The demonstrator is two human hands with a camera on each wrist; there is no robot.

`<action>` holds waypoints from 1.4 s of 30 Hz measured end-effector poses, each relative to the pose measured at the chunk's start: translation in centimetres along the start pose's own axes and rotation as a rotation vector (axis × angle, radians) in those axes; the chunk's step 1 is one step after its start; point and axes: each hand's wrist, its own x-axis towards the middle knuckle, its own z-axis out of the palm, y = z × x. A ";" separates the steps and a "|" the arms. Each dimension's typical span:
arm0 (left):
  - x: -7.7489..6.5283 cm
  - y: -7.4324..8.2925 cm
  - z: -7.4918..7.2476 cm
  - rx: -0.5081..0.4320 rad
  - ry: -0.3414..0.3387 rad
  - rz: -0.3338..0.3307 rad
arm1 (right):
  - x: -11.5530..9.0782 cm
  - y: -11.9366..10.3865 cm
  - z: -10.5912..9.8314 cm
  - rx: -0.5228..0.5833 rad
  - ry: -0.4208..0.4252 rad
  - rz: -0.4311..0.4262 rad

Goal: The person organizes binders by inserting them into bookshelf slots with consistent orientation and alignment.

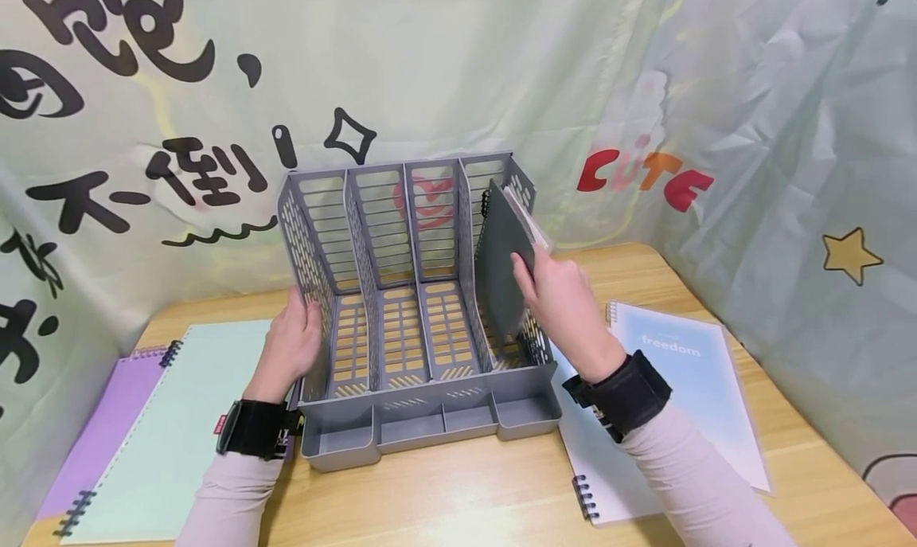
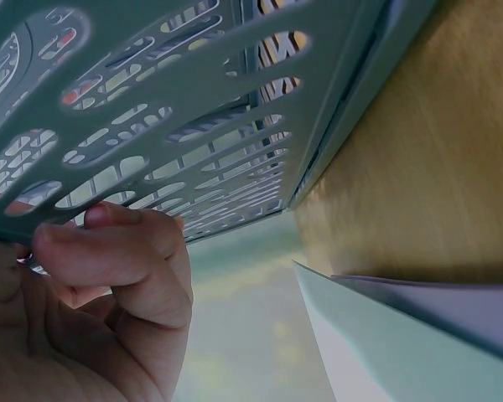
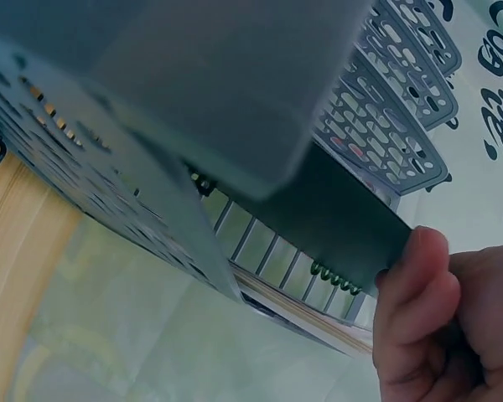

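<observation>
A grey file organizer (image 1: pixel 469 388) with several upright slots stands on the table, small open trays along its front. My left hand (image 1: pixel 295 340) grips the edge of its perforated left side wall, fingertips curled at the holes in the left wrist view. A dark spiral-bound notebook (image 1: pixel 504 264) stands tilted in the rightmost slot. Its upper edge is pinched by my right hand (image 1: pixel 566 308), with the thumb on the dark cover (image 3: pixel 344 222). Pale pages or sheets (image 1: pixel 528 220) show behind that cover. The other slots hold nothing.
On the left, a mint green spiral notebook (image 1: pixel 179 420) overlaps a purple one (image 1: pixel 107 443). To the right lies a light blue notebook (image 1: pixel 688 396) marked "freedom", partly over another pale spiral notebook (image 1: pixel 609 475). A printed curtain (image 1: pixel 458 61) hangs behind the wooden table (image 1: pixel 444 499).
</observation>
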 end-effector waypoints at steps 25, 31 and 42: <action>-0.1 0.0 -0.2 0.011 -0.011 -0.013 | -0.2 -0.3 2.6 -0.018 0.001 -0.030; -0.1 0.1 -0.1 0.006 -0.010 -0.006 | 0.2 0.0 2.6 -0.006 -0.028 0.066; -0.1 0.1 -0.2 0.012 -0.008 -0.001 | 0.6 0.0 2.2 0.027 -0.110 0.132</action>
